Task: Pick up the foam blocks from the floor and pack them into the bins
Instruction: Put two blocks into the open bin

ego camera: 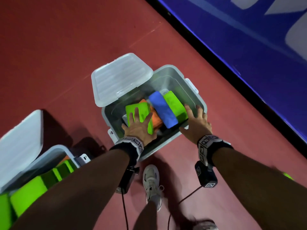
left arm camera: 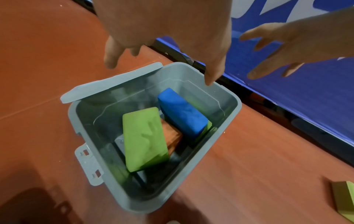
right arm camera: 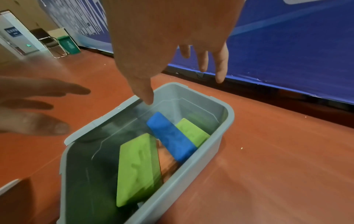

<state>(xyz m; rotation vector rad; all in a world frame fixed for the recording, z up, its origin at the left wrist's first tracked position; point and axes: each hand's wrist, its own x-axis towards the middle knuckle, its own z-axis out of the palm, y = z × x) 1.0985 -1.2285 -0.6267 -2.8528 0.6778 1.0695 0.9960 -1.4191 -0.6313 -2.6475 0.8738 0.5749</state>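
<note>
An open grey bin (ego camera: 174,68) stands on the red floor with its lid (ego camera: 121,77) hinged back. Inside, a green foam block (ego camera: 141,108) leans at the left, beside an orange block (ego camera: 155,118), a blue block (ego camera: 162,110) and a second green block (ego camera: 174,103). My left hand (ego camera: 139,127) hovers over the left green block (left arm camera: 143,136) with fingers spread, holding nothing. My right hand (ego camera: 196,123) hangs over the bin's right rim (right arm camera: 228,112), fingers straight and empty. In the wrist views both hands are above the bin, clear of the blocks.
A second grey bin (ego camera: 54,150) at the lower left holds several green blocks (ego camera: 28,193), its lid (ego camera: 20,143) raised. A blue banner wall (ego camera: 249,47) runs along the right. A green block (left arm camera: 344,197) lies on the floor to my right. My shoe (ego camera: 151,180) stands just behind the bin.
</note>
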